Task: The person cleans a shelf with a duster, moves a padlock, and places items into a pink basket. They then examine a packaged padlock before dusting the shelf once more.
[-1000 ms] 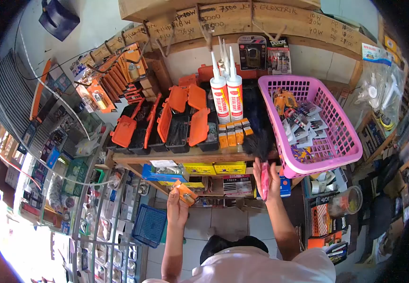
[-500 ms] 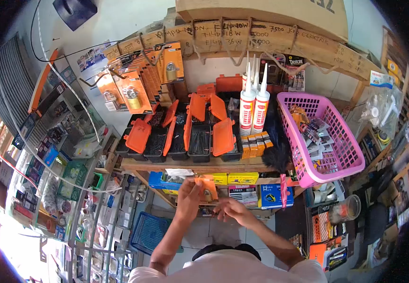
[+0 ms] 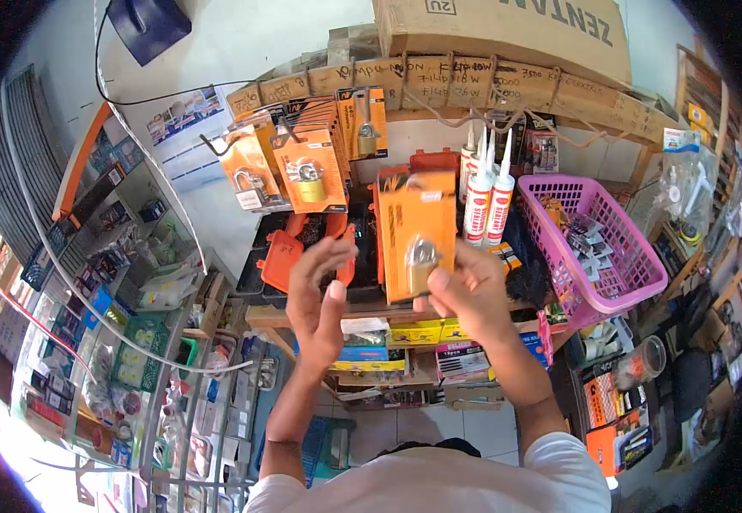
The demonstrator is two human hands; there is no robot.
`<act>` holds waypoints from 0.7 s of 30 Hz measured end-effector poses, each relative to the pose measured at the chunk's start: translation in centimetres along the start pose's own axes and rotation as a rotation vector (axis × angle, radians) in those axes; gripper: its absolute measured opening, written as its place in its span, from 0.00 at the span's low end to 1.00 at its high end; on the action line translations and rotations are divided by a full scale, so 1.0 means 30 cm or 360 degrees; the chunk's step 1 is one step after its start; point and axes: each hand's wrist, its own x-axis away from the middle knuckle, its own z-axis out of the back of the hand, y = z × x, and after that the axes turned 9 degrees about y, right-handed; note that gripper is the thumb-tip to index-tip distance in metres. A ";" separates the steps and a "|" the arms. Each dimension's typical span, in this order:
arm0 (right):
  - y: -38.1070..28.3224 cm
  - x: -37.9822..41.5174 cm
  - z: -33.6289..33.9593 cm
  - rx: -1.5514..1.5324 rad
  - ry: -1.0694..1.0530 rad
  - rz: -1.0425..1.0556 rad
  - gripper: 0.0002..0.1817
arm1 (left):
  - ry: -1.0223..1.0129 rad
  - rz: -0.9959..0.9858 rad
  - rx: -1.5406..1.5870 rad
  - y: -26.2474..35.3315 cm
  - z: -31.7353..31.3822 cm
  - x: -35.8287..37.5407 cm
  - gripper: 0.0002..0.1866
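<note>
An orange card with a brass padlock [image 3: 418, 231] is held upright by my right hand [image 3: 473, 295], whose thumb lies over the padlock's lower part and whose fingers are behind the card. My left hand [image 3: 315, 299] is raised to the left of the card, its fingers apart and nothing in it. Behind that hand are black bins with orange lids [image 3: 283, 259]. Other carded padlocks [image 3: 307, 179] hang from hooks at the upper left of the hands. Sealant tubes [image 3: 488, 201] stand just right of the held card.
A pink basket [image 3: 619, 299] with small packets sits at the right on the wooden shelf [image 3: 268, 316]. Above runs a wooden board [image 3: 345, 79] with hooks and writing, under a large cardboard box [image 3: 508, 38]. Glass shelving with goods lines the left side.
The orange card has risen from below the shelf edge and passed from my left hand to my right. My left hand has let go and opened. The view has shifted slightly.
</note>
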 end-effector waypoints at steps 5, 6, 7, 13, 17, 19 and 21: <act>-0.084 -0.125 -0.089 0.0043 0.0021 0.0189 0.19 | 0.0041 -0.0051 -0.0042 0.011 0.060 -0.065 0.29; -0.088 -0.152 -0.105 0.0051 0.0031 0.0198 0.19 | 0.0017 -0.0031 -0.0013 0.013 0.070 -0.069 0.31; -0.092 -0.178 -0.120 0.0056 0.0067 0.0188 0.19 | 0.0009 -0.0035 0.0001 0.012 0.079 -0.069 0.31; -0.098 -0.213 -0.149 0.0066 0.0168 0.0185 0.17 | -0.0086 -0.0003 -0.0005 0.002 0.132 -0.058 0.30; -0.071 -0.197 -0.151 0.0072 0.0330 0.0116 0.16 | -0.0131 -0.0028 -0.0046 0.004 0.169 -0.058 0.28; -0.034 -0.213 -0.136 0.0048 0.0231 0.0095 0.15 | -0.0139 -0.0030 -0.0058 0.006 0.189 -0.059 0.28; -0.004 -0.209 -0.150 0.0072 0.0317 0.0103 0.14 | -0.0167 -0.0016 -0.0025 0.011 0.206 -0.055 0.28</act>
